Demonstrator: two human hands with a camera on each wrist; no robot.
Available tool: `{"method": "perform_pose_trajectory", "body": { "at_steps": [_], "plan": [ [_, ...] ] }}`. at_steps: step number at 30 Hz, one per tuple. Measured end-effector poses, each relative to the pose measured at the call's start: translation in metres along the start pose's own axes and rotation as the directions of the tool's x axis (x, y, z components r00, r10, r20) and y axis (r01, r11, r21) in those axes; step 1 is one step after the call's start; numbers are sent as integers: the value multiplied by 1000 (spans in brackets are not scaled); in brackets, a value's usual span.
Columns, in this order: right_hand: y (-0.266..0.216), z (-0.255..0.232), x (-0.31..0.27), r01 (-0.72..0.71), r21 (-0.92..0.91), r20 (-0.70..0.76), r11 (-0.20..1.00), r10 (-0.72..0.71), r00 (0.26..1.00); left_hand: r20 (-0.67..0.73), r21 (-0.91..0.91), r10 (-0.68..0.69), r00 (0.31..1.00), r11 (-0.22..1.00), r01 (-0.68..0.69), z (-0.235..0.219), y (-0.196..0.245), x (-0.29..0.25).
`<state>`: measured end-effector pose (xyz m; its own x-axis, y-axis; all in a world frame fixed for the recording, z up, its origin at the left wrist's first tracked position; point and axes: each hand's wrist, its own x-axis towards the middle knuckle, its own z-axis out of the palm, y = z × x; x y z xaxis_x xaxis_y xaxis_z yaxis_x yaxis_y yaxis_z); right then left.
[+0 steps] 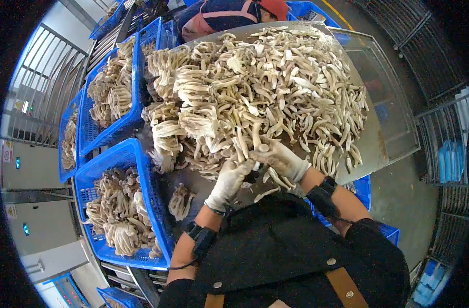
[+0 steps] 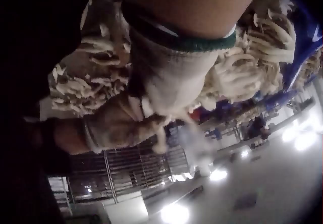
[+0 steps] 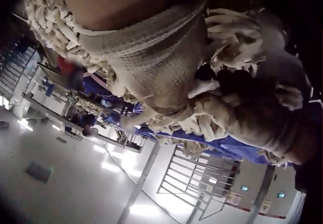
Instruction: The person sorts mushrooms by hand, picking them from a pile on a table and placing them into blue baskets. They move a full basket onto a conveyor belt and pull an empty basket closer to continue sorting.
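Note:
Both hands wear white knit gloves, soiled at the fingers, and meet over the near edge of a mushroom heap. My left hand (image 1: 228, 182) grips a long pale mushroom (image 1: 242, 143) whose stem points away from me. Close beside it, my right hand (image 1: 285, 160) holds another thick-stemmed mushroom (image 1: 256, 136) between thumb and fingers. A small white piece (image 1: 256, 166) and something black show between the two palms; I cannot tell what the black thing is. In the left wrist view, a mushroom (image 2: 160, 141) sticks out past the right hand's fingers.
Loose mushrooms (image 1: 316, 87) cover the metal table (image 1: 370, 146), with whole clusters (image 1: 193, 84) at its left. Blue baskets (image 1: 137, 154) of clusters stand along the left side. One small cluster (image 1: 180, 201) lies by my left forearm. Across the table is another person (image 1: 224, 18).

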<state>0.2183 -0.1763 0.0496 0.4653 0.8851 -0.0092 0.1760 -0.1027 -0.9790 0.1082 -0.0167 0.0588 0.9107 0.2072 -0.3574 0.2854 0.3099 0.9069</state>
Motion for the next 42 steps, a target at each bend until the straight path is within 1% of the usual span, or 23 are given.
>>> {"method": "perform_pose_trajectory", "body": {
  "at_steps": [2, 3, 5, 7, 9, 10, 14, 15, 16, 18, 19, 20, 22, 23, 25, 26, 28, 29, 30, 32, 36, 39, 42],
  "plan": [
    [4, 0, 10, -133, 562, -124, 816, 242, 962, -86, -32, 38, 996, 999, -40, 0, -2, 11],
    [17, 2, 13, -92, 876, -132, 474, 419, 898, -136, -116, 9, 991, 993, -25, -4, 0, 15],
    [8, -4, 14, -133, 664, -174, 736, 325, 930, 57, 144, -49, 997, 989, 41, 4, 21, 21],
    [38, -24, 21, 106, 876, -284, 470, 326, 901, 113, 536, 128, 985, 827, -169, 12, 19, 39],
    [34, -48, 24, 376, 888, -459, 267, 448, 767, 118, 307, 227, 967, 917, -253, 22, 62, 27],
    [-14, -49, 22, 449, 771, -635, 452, 502, 587, 93, 188, 194, 977, 960, -209, 8, 60, 28],
    [43, -28, -18, -36, 602, -470, 798, 391, 791, -66, 683, -19, 998, 728, 59, -81, 0, -7],
    [64, -14, -27, -146, 507, -414, 849, 389, 823, -52, 625, 80, 995, 780, -30, -91, -34, -17],
    [85, 20, -27, -180, 680, -312, 711, 503, 806, 22, 620, 79, 997, 781, -75, -98, -69, -14],
    [127, 67, -20, -295, 101, -170, 950, 308, 936, -2, 493, 5, 1000, 870, -4, -76, -95, -10],
    [139, 74, -14, -15, -665, 88, 747, 98, 991, -85, 355, -65, 994, 930, 91, -56, -94, 3],
    [131, 82, -8, -81, -684, 24, 725, 133, 991, 16, 160, -128, 992, 979, 124, -60, -108, 8],
    [95, 73, -3, -343, 44, -23, 938, 344, 939, 130, -166, -253, 959, 948, 272, -58, -110, 9],
    [84, 66, 1, -406, 422, 18, 810, 440, 898, 158, -296, -305, 939, 893, 340, -51, -97, 6],
    [103, 58, -17, -378, 503, 161, 777, 346, 924, 172, -295, -233, 957, 915, 276, -32, -76, -11],
    [140, 64, -30, -79, 40, 32, 996, 78, 996, 145, -188, -149, 978, 967, 175, -29, -83, -17],
    [130, 66, -39, -27, -22, -106, 999, 24, 994, 96, -150, -137, 986, 977, 151, -21, -92, -20],
    [112, 67, -40, -222, 430, -146, 875, 310, 940, 54, -245, -131, 990, 959, 140, -18, -93, -21],
    [85, 67, -34, -306, 787, -56, 536, 556, 829, 11, -338, -120, 993, 934, 117, -10, -78, -19],
    [107, 73, -29, -112, 846, -253, 521, 578, 776, -71, -357, -153, 986, 927, 118, -28, -91, -10],
    [120, 66, -23, -183, 587, -332, 789, 441, 834, -50, -534, -14, 999, 845, -14, -32, -93, -18],
    [50, 63, -14, -375, -121, -304, 919, 326, 895, -130, -382, 47, 990, 919, -94, -3, -65, -20],
    [67, 68, -13, -342, 389, -131, 855, 419, 898, -103, -456, -15, 995, 890, -34, -12, -78, -16]
  ]
}}
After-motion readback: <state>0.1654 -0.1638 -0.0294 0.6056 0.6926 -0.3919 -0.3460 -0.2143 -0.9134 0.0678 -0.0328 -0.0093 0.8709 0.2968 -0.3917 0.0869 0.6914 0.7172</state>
